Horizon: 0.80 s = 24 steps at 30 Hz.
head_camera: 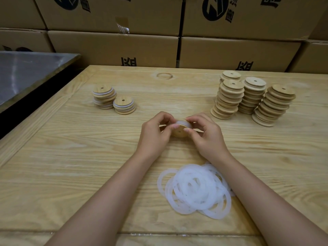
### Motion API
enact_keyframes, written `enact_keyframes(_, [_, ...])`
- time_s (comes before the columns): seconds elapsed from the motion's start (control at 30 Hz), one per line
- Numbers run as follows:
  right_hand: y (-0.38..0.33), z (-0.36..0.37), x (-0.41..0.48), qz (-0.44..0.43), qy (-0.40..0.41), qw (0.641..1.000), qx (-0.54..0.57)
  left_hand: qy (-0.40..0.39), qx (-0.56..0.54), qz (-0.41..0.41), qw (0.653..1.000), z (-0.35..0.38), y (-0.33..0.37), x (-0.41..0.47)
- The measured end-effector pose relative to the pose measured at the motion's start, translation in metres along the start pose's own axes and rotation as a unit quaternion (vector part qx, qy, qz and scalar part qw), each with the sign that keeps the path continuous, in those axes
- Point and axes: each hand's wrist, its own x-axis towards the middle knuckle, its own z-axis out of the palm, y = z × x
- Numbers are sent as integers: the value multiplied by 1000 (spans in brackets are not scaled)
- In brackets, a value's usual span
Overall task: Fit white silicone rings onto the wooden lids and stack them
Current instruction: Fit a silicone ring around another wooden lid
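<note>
A round wooden lid (179, 132) with a small centre hole is held above the table's middle by both hands. My left hand (156, 134) grips its left side and my right hand (205, 134) its right, thumbs and fingertips pinching a white silicone ring (183, 123) stretched around the lid's rim. A loose heap of white rings (195, 189) lies on the table between my forearms. Two short stacks of ringed lids (104, 96) (124, 105) stand at the left. Several taller stacks of bare lids (229, 100) (252, 95) (274, 105) stand at the right.
The wooden table (71, 148) has a raised border along its left side. A grey metal surface (26, 71) lies beyond the left edge. Brown cardboard boxes (124, 48) are piled like a wall behind the table.
</note>
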Motion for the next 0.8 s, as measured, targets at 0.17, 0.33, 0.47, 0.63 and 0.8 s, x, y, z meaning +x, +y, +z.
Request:
enact_keyframes(0.17, [-2, 0, -1, -20, 18, 999, -42, -14, 20, 21, 999, -2, -3, 1])
enact_keyframes(0.33, [-6, 1, -4, -124, 65, 982, -127, -2, 32, 46, 998, -1, -5, 0])
enact_keyframes(0.47, [-7, 4, -5, -173, 97, 962, -189, 5, 39, 50, 998, 0, -3, -1])
enact_keyframes(0.63, [-9, 3, -4, -124, 93, 978, -137, 5, 41, 41, 998, 1, -2, -1])
enact_keyframes(0.8, [-13, 1, -1, -43, 71, 994, -71, -3, 50, 51, 997, -1, -4, -1])
